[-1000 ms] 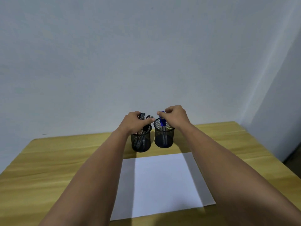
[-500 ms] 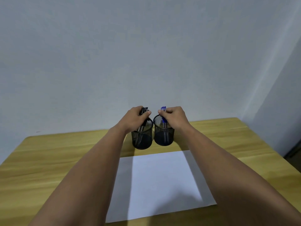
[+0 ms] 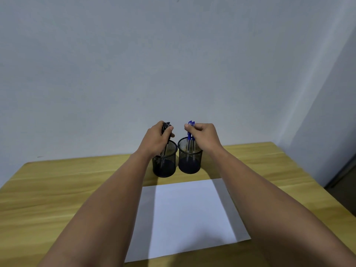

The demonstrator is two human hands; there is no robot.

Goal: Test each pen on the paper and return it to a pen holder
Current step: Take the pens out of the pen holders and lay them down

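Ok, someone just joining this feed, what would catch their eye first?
Two black mesh pen holders stand side by side at the table's far edge, each with a hand over it: the left hand grips black pens, the right hand pinches blue pens. Nearer the camera lies a blank white paper, between both forearms.

Hands (image 3: 181, 137) on pens (image 3: 190, 132) — mesh holders (image 3: 189, 160)
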